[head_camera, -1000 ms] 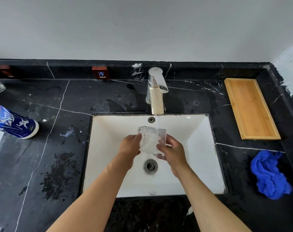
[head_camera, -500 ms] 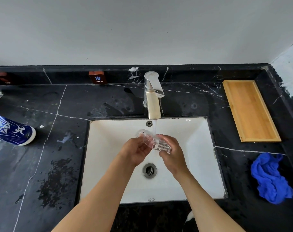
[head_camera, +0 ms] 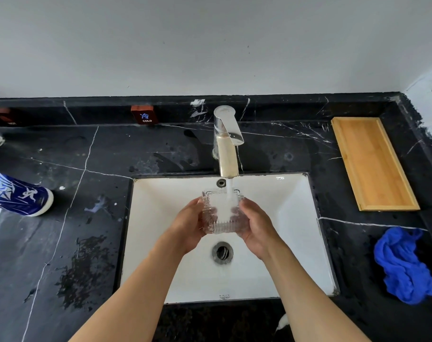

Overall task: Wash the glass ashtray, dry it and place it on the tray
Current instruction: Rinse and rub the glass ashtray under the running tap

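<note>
Both hands, left hand (head_camera: 189,224) & right hand (head_camera: 255,227), clasp the glass ashtray (head_camera: 222,213) at frame centre; wet glass = slippery, fragile, so grip ribbed sides.

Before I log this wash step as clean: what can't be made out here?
Head view only:
- Glass ashtray: underside and side walls covered by left hand and right hand.
- Its inside: blurred by the running water.
- Blue bottle: cut off by left edge.
</note>
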